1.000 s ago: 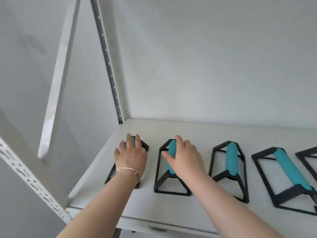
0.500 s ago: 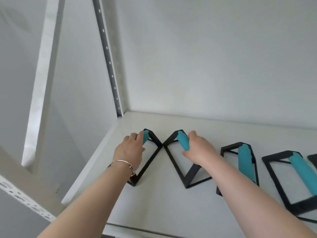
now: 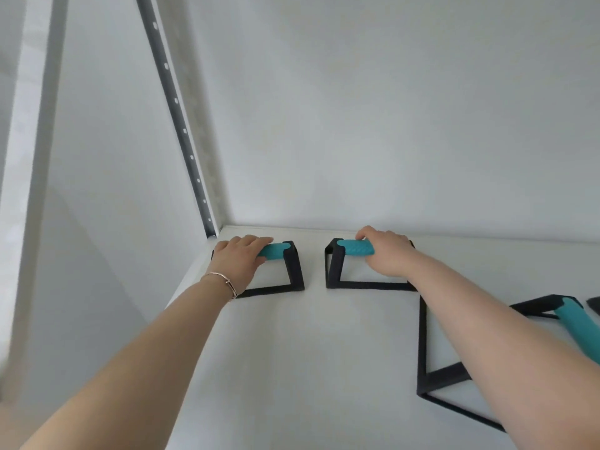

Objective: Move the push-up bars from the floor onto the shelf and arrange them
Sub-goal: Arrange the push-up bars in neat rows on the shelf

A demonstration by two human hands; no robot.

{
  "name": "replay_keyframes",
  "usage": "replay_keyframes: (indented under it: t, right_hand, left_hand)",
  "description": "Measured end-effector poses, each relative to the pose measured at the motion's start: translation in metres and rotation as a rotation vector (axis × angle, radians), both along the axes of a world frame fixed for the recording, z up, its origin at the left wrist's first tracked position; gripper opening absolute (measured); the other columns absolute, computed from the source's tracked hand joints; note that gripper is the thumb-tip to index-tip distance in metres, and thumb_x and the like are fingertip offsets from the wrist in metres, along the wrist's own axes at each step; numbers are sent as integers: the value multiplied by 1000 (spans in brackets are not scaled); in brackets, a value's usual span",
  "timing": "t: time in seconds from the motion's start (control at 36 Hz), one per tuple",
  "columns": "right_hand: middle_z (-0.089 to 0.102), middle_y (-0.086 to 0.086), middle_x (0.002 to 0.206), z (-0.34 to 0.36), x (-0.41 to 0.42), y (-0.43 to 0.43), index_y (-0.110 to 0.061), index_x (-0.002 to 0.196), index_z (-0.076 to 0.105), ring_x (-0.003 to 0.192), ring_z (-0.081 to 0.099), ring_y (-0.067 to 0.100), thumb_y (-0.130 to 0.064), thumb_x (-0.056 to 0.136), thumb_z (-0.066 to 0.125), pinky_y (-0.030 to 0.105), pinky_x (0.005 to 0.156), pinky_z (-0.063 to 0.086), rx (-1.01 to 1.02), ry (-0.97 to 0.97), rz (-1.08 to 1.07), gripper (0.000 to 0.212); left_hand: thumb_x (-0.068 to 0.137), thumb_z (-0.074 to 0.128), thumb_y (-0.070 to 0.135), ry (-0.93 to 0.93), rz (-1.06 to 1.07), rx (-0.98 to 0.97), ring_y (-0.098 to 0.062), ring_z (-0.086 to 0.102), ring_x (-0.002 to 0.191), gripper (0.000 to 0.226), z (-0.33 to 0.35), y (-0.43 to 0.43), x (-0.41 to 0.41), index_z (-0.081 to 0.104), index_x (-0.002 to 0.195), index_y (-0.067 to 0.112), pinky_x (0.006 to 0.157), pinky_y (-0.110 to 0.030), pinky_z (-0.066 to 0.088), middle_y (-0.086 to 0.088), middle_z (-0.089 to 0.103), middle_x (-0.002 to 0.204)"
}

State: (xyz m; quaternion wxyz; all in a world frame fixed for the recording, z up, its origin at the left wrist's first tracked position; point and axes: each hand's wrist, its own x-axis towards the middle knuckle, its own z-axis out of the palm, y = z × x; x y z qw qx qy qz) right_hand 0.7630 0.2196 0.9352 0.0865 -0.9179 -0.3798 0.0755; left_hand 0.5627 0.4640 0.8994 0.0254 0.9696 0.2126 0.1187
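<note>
Two hands (image 3: pixel 242 256) (image 3: pixel 388 254), ribbed teal grips, angular black frames (image 3: pixel 293 271)

two push-up bars side by side at shelf (image 3: pixel 292 368) back, 12 o'clock: left bar (image 3: pixel 285 271) near slotted upright (image 3: pixel 181 125), right bar (image 3: pixel 337 267) beside it, apart. third bar (image 3: pixel 425 352) at 4 o'clock, nearer front.

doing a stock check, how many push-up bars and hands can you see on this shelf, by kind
Push-up bars gripped by a hand: 2, the left bar under the left hand and the right bar under the right hand
Push-up bars lying free: 1
Dark piece cut by the right edge, kind unclear: 1
Hands: 2
Total: 6
</note>
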Motion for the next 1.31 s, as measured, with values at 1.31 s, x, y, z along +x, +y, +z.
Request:
replay_keyframes:
  t: [1.31]
  right_hand:
    - [61, -12, 98, -23, 46, 70, -35, 105, 59, 101, 48, 16, -71, 84, 48, 37, 91, 30, 162, -78, -104, 43]
  left_hand:
    - [92, 36, 63, -82, -67, 15, -13, 53, 102, 39, -10, 67, 89, 57, 118, 43, 91, -34, 29, 17, 60, 104]
